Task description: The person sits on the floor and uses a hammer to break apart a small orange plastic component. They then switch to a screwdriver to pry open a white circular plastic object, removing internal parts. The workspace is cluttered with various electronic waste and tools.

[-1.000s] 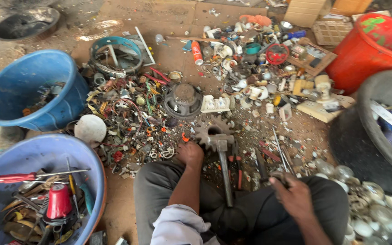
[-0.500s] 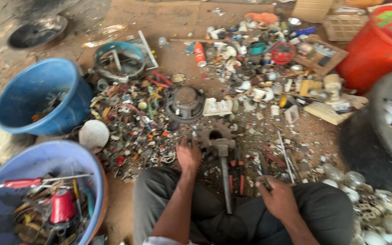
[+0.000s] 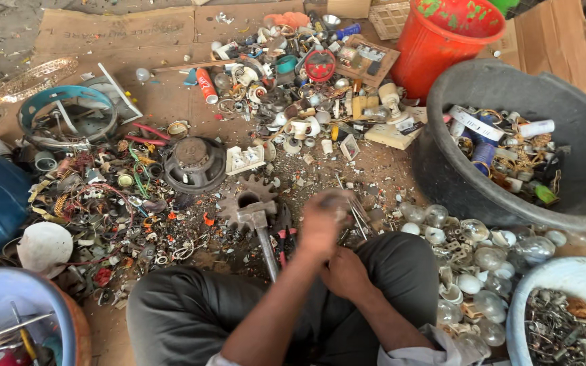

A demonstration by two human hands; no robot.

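Your left hand (image 3: 323,220) is raised in front of your lap, blurred, its fingers curled shut around a small dark piece with thin metal rods (image 3: 355,211) sticking out to its right; what the piece is cannot be told. Your right hand (image 3: 344,272) sits just below it, against your knee, fingers folded loosely, and whether it holds anything cannot be told. Just left of your left hand a hammer (image 3: 260,230) lies on the floor with its head resting on a toothed gear (image 3: 247,198), its handle running back towards your leg. Beyond that sits a round dark speaker cone (image 3: 194,164). To the right of your hands, glass bulbs (image 3: 477,245) are heaped on the ground, and past them stands a large black tub (image 3: 578,135) holding mixed scrap. A red bucket (image 3: 442,41) stands further off.
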